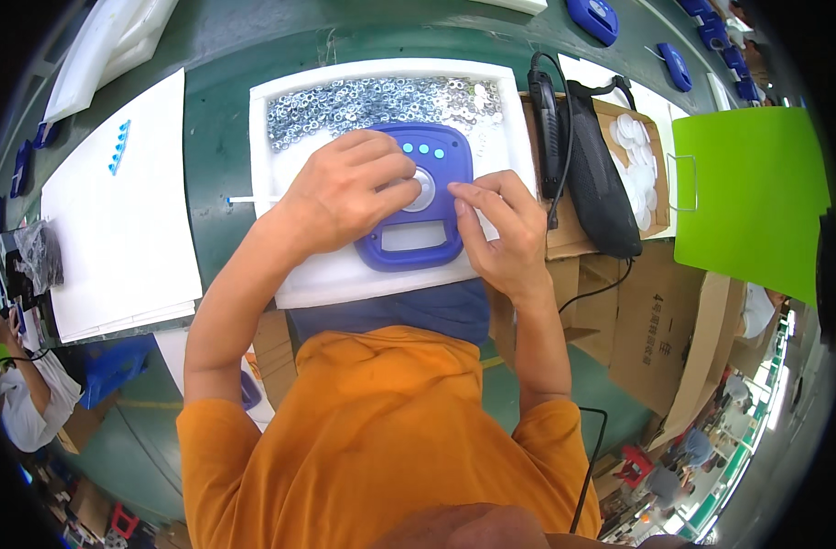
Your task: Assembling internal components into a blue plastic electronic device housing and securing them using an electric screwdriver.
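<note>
left hand [349, 188] and right hand [500, 229] on blue housing [418, 238], white tray [290, 137] rim close around

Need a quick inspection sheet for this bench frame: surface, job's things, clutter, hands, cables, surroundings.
Surface: green bench with a white foam tray at its front edge.
Job's things: blue plastic housing with three light dots and a round centre piece lies on the tray; small metal washers heaped along the tray's far side.
Clutter: white foam sheet to the left, cardboard box of white discs to the right, green panel.
Hands: left hand rests on the housing; right hand pinches at its right edge, item too small to tell.
Cables: black cable on a black tool beside the tray.
Surroundings: more blue housings further along; a person sits at lower left.
</note>
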The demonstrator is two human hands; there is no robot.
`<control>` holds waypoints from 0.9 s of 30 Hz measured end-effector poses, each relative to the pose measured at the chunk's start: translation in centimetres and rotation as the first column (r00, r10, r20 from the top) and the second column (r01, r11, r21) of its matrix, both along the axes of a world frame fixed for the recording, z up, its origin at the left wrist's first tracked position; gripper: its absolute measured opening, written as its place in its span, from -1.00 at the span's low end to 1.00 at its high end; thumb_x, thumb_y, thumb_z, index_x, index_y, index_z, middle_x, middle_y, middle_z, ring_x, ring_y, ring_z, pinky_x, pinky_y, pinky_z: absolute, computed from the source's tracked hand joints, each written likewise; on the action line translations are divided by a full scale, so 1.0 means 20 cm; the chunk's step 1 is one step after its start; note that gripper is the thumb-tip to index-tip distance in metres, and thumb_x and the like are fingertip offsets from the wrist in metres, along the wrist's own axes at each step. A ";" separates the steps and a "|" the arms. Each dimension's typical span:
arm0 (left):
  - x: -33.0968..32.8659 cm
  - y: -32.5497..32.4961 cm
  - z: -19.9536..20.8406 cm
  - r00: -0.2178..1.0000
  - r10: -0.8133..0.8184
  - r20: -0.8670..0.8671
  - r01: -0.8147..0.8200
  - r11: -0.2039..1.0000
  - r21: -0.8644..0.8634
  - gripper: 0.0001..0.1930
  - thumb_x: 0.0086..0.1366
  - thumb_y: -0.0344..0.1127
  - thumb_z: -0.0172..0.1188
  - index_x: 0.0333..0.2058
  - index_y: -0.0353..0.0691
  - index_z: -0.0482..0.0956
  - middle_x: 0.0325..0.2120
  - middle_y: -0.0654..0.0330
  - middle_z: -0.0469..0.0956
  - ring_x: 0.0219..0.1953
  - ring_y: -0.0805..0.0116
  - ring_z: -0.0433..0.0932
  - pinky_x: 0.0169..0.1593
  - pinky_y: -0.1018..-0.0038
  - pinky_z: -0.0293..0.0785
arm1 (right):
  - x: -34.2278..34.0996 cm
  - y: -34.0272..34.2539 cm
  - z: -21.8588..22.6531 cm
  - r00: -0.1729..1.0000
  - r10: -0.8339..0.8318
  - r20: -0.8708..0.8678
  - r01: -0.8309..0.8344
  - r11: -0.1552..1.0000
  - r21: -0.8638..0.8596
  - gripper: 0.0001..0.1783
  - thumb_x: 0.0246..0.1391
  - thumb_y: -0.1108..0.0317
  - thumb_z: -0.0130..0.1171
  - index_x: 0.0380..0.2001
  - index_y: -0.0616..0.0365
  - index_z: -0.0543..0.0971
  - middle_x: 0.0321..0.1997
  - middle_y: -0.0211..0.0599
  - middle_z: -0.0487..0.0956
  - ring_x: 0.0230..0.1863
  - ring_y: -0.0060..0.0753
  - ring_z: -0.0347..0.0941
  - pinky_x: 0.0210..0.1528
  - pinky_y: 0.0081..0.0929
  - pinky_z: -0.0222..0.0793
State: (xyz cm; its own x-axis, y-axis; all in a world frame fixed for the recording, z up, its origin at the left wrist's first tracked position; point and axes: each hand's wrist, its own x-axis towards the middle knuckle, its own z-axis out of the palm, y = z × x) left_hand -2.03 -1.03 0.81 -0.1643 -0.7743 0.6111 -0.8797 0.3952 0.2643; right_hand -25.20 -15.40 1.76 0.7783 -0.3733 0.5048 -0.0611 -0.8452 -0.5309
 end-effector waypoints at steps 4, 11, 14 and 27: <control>0.02 0.01 0.00 0.999 -0.025 0.045 0.025 1.000 0.000 -0.76 0.12 -0.41 0.49 -0.20 -0.20 0.79 -0.19 0.17 0.72 -0.04 0.07 0.77 0.13 0.14 0.77 | 0.00 0.01 0.00 1.000 0.003 -0.005 -0.003 1.000 0.009 -0.76 0.12 0.59 0.49 -0.11 0.18 0.85 -0.24 -0.24 0.70 -0.30 -0.21 0.70 -0.32 -0.31 0.61; 0.04 0.02 0.01 0.991 0.010 -0.132 0.003 0.995 0.096 -0.71 0.05 -0.52 0.44 -0.19 -0.22 0.81 -0.12 0.12 0.74 0.06 0.00 0.75 0.20 0.06 0.74 | 0.00 0.06 0.02 0.999 0.032 -0.026 -0.033 0.998 -0.049 -0.69 0.08 0.55 0.51 -0.07 0.13 0.84 -0.16 -0.26 0.74 -0.14 -0.14 0.70 -0.17 -0.27 0.65; 0.06 0.01 -0.01 0.993 0.071 -0.090 -0.063 0.994 0.091 -0.69 0.05 -0.52 0.43 -0.17 -0.20 0.83 0.00 0.13 0.76 0.20 -0.04 0.73 0.23 0.08 0.72 | 0.01 0.12 0.02 0.996 0.078 -0.037 -0.081 0.992 -0.092 -0.63 0.06 0.47 0.55 -0.02 0.12 0.82 -0.03 -0.27 0.79 -0.05 -0.12 0.67 -0.04 -0.24 0.66; 0.06 0.01 0.00 0.990 -0.019 -0.140 0.042 0.985 0.165 -0.71 0.05 -0.59 0.37 -0.23 -0.21 0.87 0.11 0.12 0.78 0.42 -0.10 0.62 0.37 -0.01 0.62 | 0.02 0.17 0.00 0.984 0.009 -0.176 -0.061 0.955 -0.289 -0.49 0.15 0.04 0.59 0.03 0.18 0.81 0.23 -0.24 0.78 0.05 -0.13 0.63 0.04 -0.24 0.68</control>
